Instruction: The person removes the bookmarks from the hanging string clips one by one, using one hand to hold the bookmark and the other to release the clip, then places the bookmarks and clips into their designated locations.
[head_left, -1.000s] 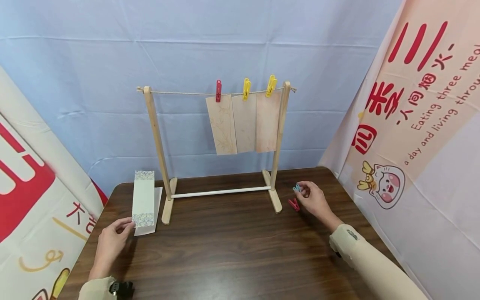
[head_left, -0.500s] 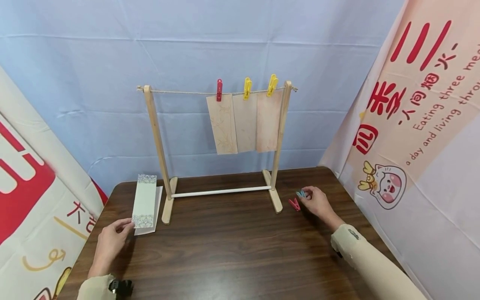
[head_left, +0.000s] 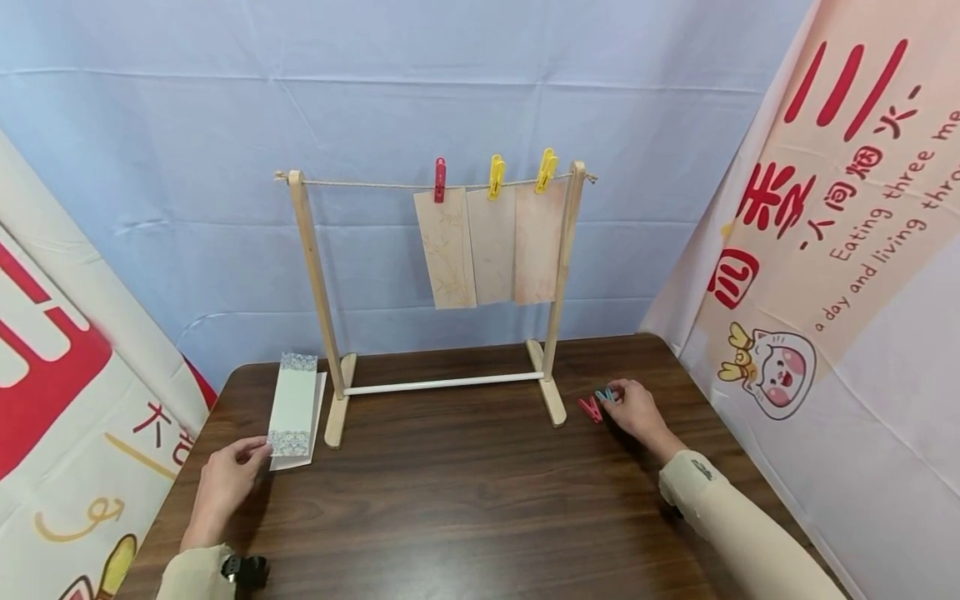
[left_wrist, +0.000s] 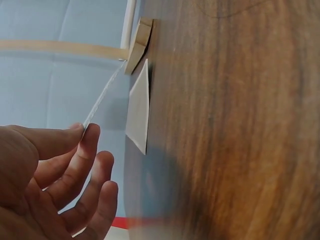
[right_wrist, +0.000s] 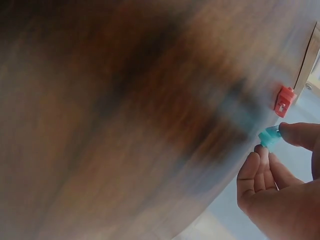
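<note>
My left hand pinches the near left corner of a pale green card with blue floral bands at both ends. Seen edge-on in the left wrist view, this card slants up off the table. Under it a white card lies flat. On the other side, my right hand pinches a blue clothespin between thumb and fingertips, low over the table. A red clothespin lies just left of it.
A wooden rack with a string stands at the back of the table. Three beige cards hang on the string's right half, held by a red clothespin and two yellow clothespins. A blue cloth hangs behind.
The far end of the pale green card has dropped and swung slightly right, my left hand staying nearly still. My right hand has moved slightly right and down with the blue clothespin.
</note>
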